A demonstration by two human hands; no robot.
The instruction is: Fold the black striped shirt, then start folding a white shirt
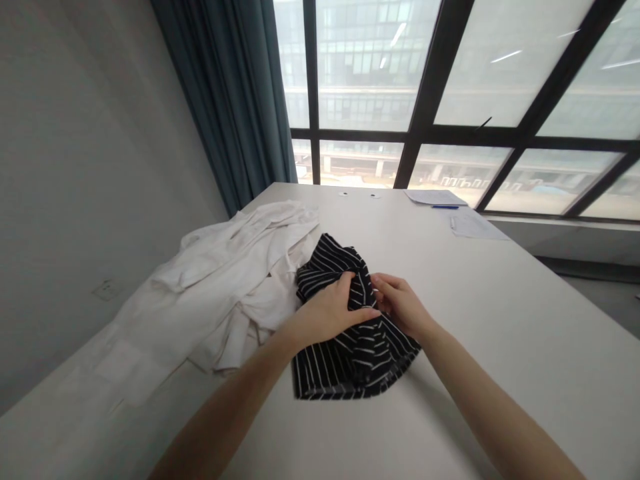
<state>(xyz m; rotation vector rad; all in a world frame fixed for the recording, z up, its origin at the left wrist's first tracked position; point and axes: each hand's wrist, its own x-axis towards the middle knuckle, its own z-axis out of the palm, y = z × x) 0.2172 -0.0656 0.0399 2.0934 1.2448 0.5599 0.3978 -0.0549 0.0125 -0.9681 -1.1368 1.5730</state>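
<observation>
Wide white table (pixel 500 320) fills the view, w/ a window wall and teal curtain (pixel 235 100) behind it. On the table's left lies a big rumpled white garment (pixel 210 287), spread loose and unfolded, its edge touching the smaller item in the middle: a black top w/ thin white stripes (pixel 345 360), bunched up near the front centre of the table. Left hand (pixel 327 310) is clenched on a fold of the striped fabric from above; right hand (pixel 400 303) pinches the same bunch just beside it, fingertips nearly meeting the left thumb. Judging by how things lie, the work is early: striped top is crumpled, not flat or squared, & the white garment looks untouched, so most is left. Farther back, well apart from the hands, sit sheets of paper (pixel 473 227) and a blue pen (pixel 445 207) near the window. Nothing blocks the hands; only the white garment crowds the left side, while the right half gives room
</observation>
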